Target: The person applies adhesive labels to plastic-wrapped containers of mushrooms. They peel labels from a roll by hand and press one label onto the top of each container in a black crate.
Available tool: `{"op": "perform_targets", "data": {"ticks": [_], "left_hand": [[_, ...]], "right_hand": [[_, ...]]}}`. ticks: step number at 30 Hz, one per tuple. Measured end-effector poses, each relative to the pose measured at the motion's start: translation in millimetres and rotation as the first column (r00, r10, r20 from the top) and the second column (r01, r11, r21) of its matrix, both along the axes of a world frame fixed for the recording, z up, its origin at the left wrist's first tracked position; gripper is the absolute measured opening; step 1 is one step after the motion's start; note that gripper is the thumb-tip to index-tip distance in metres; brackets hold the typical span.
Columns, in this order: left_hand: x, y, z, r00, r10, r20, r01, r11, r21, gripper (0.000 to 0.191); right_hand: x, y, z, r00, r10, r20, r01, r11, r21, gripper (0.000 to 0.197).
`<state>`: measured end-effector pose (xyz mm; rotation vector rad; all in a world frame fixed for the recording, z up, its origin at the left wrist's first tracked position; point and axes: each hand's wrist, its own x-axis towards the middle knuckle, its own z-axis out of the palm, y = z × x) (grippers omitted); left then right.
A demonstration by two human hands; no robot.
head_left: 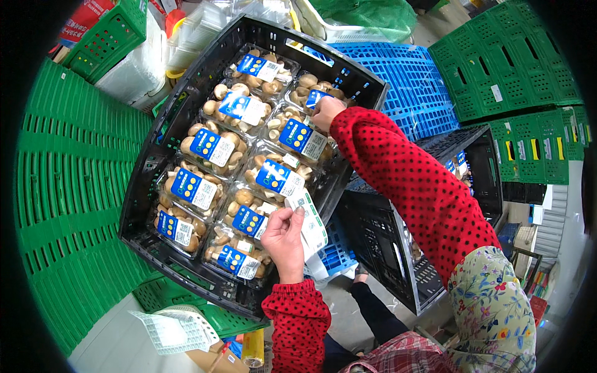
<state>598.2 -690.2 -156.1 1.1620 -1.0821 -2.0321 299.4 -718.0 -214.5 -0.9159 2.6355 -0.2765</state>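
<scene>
A black plastic crate [186,77] holds two rows of clear packs of brown mushrooms, each with a blue and white label. My left hand [285,238] pinches a strip of small printed stickers [313,231] between thumb and fingers, over the lower right packs. At the upper right, my right hand [326,112] touches the top of a mushroom pack [308,84], fingers bent down on it beside its label; whether a sticker is under the fingertips cannot be told. Small white-green stickers sit on several packs of the right row, such as the middle one [275,175].
Stacked green crates [84,186] line the left, with more green crates [494,70] at the upper right. A blue plastic pallet [396,74] lies behind the black crate. Another black crate [378,242] stands at my right. Empty clear trays [200,32] are stacked at the back.
</scene>
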Motion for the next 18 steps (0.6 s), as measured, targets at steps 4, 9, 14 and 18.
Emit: {"op": "perform_targets", "data": {"ticks": [4,9,14,18], "left_hand": [[-2,-3,9,0.995,0.085,-0.05,-0.087,0.995,-0.048,0.013],[2,-8,6,0.998,0.057,-0.032,-0.057,0.998,-0.018,0.02],[0,-5,4,0.999,-0.028,-0.033,0.024,0.994,-0.102,0.013],[-1,-2,7,0.999,-0.03,-0.032,0.028,0.998,-0.051,0.008]], "right_hand": [[33,-14,20,0.974,0.127,-0.186,-0.088,0.975,0.202,0.015],[46,-12,81,0.946,0.285,-0.153,-0.242,0.938,0.25,0.013],[127,47,119,0.627,0.67,0.396,-0.507,0.738,-0.445,0.016],[130,61,121,0.682,0.602,0.416,-0.401,0.783,-0.476,0.016]]}}
